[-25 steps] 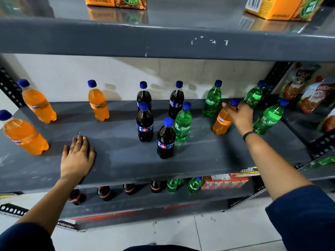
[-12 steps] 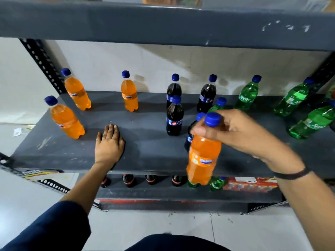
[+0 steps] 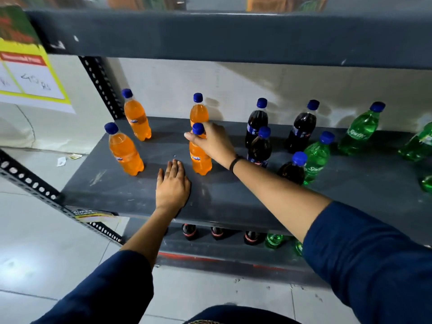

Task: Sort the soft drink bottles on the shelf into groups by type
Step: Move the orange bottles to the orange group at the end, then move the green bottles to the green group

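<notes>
Orange bottles (image 3: 126,153) are sitting at the shelf's (image 3: 233,197) left end. Left hand (image 3: 172,186) is lying flat, fingers spread, just beside the Fanta bottle (image 3: 199,157) that the right hand (image 3: 214,142) is gripping by the neck. Cola bottles (image 3: 259,148), then green Sprite bottles (image 3: 358,132), are standing further right.

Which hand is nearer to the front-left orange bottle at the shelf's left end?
Left. The left hand lies flat on the shelf just right of that front-left orange bottle; the right hand is farther right, gripping another orange bottle.
</notes>
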